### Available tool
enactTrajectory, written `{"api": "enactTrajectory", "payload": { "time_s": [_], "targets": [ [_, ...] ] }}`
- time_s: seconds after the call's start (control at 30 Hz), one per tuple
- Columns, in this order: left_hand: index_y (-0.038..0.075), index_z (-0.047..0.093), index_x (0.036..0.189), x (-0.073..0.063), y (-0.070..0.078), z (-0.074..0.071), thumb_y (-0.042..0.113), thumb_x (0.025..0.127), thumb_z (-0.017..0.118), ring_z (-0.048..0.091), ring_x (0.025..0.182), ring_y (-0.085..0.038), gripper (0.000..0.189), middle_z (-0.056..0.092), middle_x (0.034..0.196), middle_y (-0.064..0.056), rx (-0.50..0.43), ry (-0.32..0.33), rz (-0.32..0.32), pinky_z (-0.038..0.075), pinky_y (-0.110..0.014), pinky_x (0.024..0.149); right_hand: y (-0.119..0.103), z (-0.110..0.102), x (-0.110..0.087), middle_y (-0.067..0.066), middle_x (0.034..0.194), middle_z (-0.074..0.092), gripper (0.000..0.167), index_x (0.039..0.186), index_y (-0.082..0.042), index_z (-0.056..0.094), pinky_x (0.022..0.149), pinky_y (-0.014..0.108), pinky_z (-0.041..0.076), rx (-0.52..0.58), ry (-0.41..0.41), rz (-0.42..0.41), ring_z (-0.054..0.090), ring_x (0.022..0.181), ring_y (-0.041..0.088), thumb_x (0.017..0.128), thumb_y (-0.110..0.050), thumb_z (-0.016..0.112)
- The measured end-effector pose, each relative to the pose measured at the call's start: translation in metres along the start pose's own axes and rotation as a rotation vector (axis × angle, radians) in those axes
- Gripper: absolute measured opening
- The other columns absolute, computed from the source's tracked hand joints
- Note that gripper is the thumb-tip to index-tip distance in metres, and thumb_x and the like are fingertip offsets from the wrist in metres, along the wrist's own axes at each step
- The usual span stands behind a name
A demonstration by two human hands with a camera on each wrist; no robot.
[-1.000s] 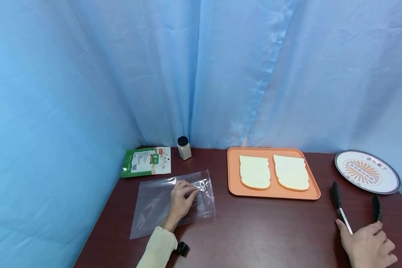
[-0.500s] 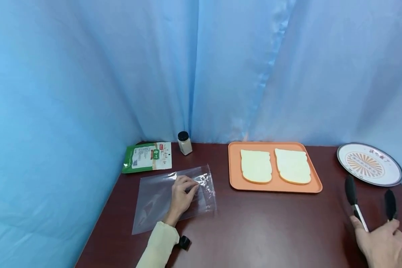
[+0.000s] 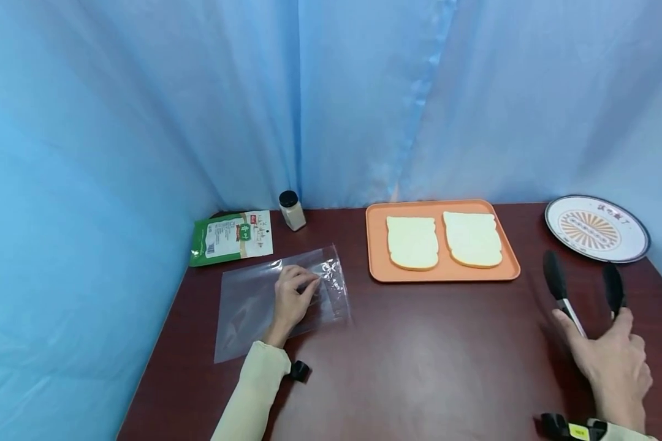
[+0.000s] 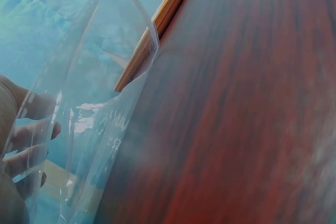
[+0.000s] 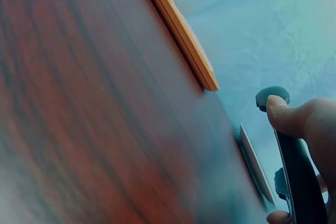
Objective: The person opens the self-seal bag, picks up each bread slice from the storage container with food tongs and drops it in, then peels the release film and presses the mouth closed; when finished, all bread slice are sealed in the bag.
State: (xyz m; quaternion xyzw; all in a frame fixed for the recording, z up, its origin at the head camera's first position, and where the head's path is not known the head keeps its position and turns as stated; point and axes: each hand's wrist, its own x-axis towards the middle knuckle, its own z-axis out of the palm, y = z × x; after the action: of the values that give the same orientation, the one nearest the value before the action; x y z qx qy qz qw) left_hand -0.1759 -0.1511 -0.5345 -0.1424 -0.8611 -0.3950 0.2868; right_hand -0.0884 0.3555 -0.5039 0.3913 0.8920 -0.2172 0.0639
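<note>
In the head view my left hand (image 3: 293, 297) pinches a clear plastic bag (image 3: 243, 318) near its right end, thumb and forefinger meeting on the film. The left wrist view has the bag's film (image 4: 100, 124) raised in front of the fingers. My right hand (image 3: 612, 361) grips a pair of tongs (image 3: 570, 312) with black tips and metal arms, the two arms spread apart with nothing between them. Above the tongs' tips lies a white patterned plate (image 3: 634, 245). In the right wrist view the thumb presses along the tongs' dark handle (image 5: 299, 177).
An orange tray (image 3: 447, 274) with two bread slices (image 3: 412, 242) stands at the back centre. Behind the bag are a green-and-white packet (image 3: 223, 239) and a small black-capped jar (image 3: 292, 211). Blue curtains (image 3: 353, 110) close off the back and left of the dark wooden table (image 3: 419, 349).
The head view has tilted down, so everything sits higher in it. The right hand with the tongs moved right, then slightly back left. The left hand keeps its pinch on the bag.
</note>
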Motion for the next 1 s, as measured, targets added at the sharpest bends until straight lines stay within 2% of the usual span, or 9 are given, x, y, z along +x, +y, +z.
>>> {"api": "enactTrajectory", "payload": {
  "time_s": [0.27, 0.43, 0.73, 1.0],
  "targets": [
    [0.003, 0.080, 0.084, 0.004, 0.001, -0.002, 0.002, 0.079, 0.081, 0.063, 0.093, -0.027, 0.005, 0.073, 0.085, -0.010, -0.003, -0.009, -0.021, 0.052, -0.043, 0.085, -0.019, -0.002, -0.008, 0.048, 0.143, 0.027, 0.126, 0.158, -0.002, -0.011, 0.087, 0.072, 0.042, -0.051, -0.020, -0.076, 0.043, 0.113, 0.066, 0.081, -0.085, 0.046],
    [0.002, 0.079, 0.083, 0.004, 0.001, -0.003, 0.001, 0.078, 0.081, 0.063, 0.092, -0.027, 0.005, 0.073, 0.084, -0.009, -0.014, -0.003, -0.003, 0.052, -0.041, 0.084, -0.028, -0.002, -0.019, 0.048, 0.141, 0.028, 0.126, 0.158, -0.004, -0.010, 0.083, 0.072, 0.042, -0.049, -0.036, -0.121, 0.042, 0.111, 0.068, 0.081, -0.085, 0.048],
    [0.002, 0.079, 0.083, 0.002, 0.002, -0.003, 0.000, 0.077, 0.081, 0.062, 0.091, -0.026, 0.006, 0.072, 0.083, -0.008, -0.032, -0.018, -0.001, 0.052, -0.041, 0.083, -0.043, 0.003, -0.029, 0.049, 0.138, 0.027, 0.126, 0.158, -0.005, -0.014, 0.070, 0.065, 0.043, -0.125, -0.122, -0.230, 0.045, 0.102, 0.067, 0.081, -0.088, 0.043],
    [0.002, 0.079, 0.083, 0.003, 0.000, -0.003, 0.001, 0.078, 0.081, 0.062, 0.091, -0.026, 0.005, 0.072, 0.083, -0.009, -0.028, -0.014, 0.011, 0.052, -0.040, 0.083, -0.063, 0.012, -0.039, 0.049, 0.132, 0.031, 0.126, 0.158, -0.005, -0.012, 0.062, 0.059, 0.043, -0.150, -0.120, -0.312, 0.049, 0.096, 0.069, 0.081, -0.087, 0.044]
  ]
}}
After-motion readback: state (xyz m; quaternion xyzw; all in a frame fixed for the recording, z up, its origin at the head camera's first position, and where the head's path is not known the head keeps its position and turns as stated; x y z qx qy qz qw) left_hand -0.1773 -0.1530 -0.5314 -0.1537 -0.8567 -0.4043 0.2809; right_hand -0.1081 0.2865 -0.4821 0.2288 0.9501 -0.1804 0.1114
